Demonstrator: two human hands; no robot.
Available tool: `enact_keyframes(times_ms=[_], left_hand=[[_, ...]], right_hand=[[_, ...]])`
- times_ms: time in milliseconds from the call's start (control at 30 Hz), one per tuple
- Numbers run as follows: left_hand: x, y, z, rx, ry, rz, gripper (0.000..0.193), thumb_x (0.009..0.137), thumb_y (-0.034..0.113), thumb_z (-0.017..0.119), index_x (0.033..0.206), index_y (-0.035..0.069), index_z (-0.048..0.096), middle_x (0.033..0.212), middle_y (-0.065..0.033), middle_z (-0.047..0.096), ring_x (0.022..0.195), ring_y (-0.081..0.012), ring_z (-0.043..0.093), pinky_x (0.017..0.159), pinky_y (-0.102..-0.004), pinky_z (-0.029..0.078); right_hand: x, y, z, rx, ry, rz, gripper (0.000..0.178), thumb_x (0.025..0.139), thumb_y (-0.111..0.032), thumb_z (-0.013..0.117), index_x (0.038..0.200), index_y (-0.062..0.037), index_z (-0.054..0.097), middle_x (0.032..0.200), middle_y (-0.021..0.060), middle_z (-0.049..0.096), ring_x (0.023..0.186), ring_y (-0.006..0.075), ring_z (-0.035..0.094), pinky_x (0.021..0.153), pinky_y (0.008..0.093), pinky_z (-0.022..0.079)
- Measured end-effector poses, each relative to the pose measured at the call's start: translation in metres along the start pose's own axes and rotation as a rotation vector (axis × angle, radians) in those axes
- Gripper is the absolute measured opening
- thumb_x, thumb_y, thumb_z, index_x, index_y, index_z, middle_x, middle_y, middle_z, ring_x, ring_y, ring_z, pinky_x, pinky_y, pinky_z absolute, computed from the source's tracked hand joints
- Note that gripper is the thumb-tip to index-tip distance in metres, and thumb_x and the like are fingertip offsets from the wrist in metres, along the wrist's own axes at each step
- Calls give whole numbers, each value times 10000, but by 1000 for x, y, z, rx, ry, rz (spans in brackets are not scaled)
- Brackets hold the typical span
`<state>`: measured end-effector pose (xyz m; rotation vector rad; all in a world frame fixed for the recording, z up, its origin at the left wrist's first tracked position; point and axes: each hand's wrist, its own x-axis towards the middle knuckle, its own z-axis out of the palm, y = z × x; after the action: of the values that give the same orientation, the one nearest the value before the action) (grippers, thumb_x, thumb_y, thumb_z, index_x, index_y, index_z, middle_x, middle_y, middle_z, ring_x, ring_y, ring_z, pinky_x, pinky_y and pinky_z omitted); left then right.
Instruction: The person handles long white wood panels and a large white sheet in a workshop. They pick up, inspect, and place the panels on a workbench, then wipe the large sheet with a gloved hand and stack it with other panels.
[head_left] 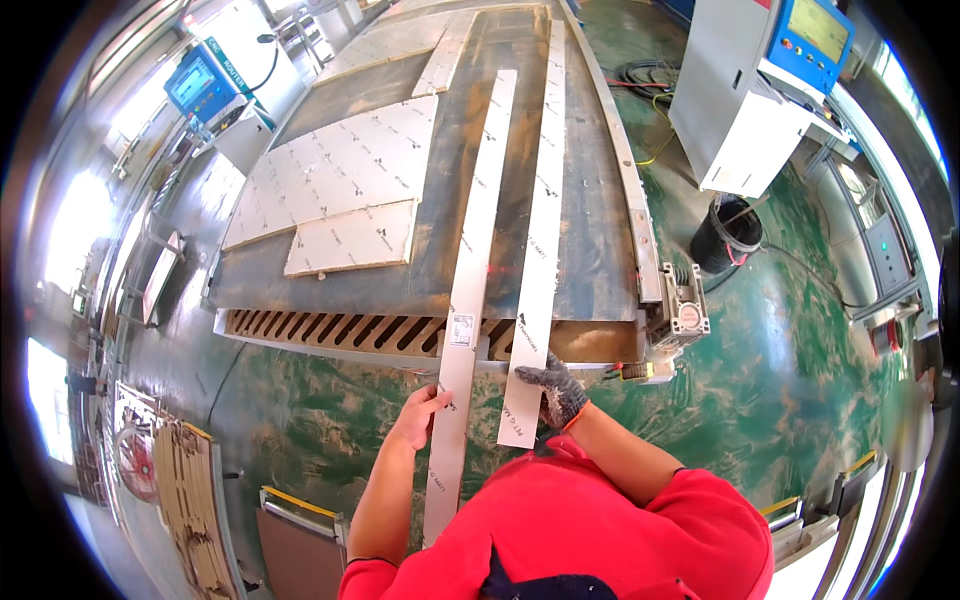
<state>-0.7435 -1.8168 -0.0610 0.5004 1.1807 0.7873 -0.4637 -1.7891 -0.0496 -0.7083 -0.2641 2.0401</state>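
Two long, narrow white panel strips with printed film lie lengthwise over the near edge of a dark machine bed [595,220], their near ends sticking out toward me. The left strip [477,230] has a small label and reaches nearest my body. My bare left hand [418,415] pinches its left edge, thumb on top. The right strip [541,220] ends a little short of my red shirt. My right hand [553,388], in a grey work glove, grips that strip's right edge near the end, with the fingers beneath partly hidden.
Larger white panels [340,165] and a smaller offcut [350,240] lie on the bed's left. A slotted ledge [330,330] runs along its near edge. At right stand a control cabinet [735,100] and a black bucket [724,240]. Stacked boards [190,500] stand lower left.
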Motion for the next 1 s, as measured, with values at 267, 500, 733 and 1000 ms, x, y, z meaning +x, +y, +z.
enact_keyframes(times_ms=[267, 500, 733, 1000], left_hand=[[27, 49, 27, 14, 24, 80, 242, 962, 220, 667, 1090, 17, 630, 922, -48, 671, 791, -144, 651, 674, -320, 543], [12, 1, 10, 111, 96, -18, 476, 991, 405, 601, 1207, -18, 612, 1077, -95, 684, 910, -189, 640, 779, -358, 519], [-3, 3, 30, 560, 475, 200, 544, 1014, 455, 519, 1039, -63, 684, 1036, -168, 714, 964, -243, 670, 817, -395, 484], [0, 79, 70, 885, 562, 306, 682, 931, 585, 557, 950, -87, 674, 925, -244, 698, 906, -345, 683, 795, -421, 499]], right_hand=[[0, 32, -1, -201, 6, 63, 474, 835, 15, 712, 1272, -90, 561, 1119, 74, 691, 1014, 233, 665, 871, 415, 565], [-30, 46, -3, -200, 86, 170, 402, 863, -73, 743, 1239, -80, 600, 1123, 65, 699, 1020, 224, 671, 877, 401, 555], [-31, 57, -5, -450, 108, 287, 342, 861, -162, 784, 1163, -71, 653, 1087, 74, 707, 959, 239, 690, 807, 448, 574], [-16, 78, 10, -375, -4, 400, 345, 866, -157, 779, 1172, -66, 649, 1066, 77, 711, 928, 249, 699, 802, 438, 579]])
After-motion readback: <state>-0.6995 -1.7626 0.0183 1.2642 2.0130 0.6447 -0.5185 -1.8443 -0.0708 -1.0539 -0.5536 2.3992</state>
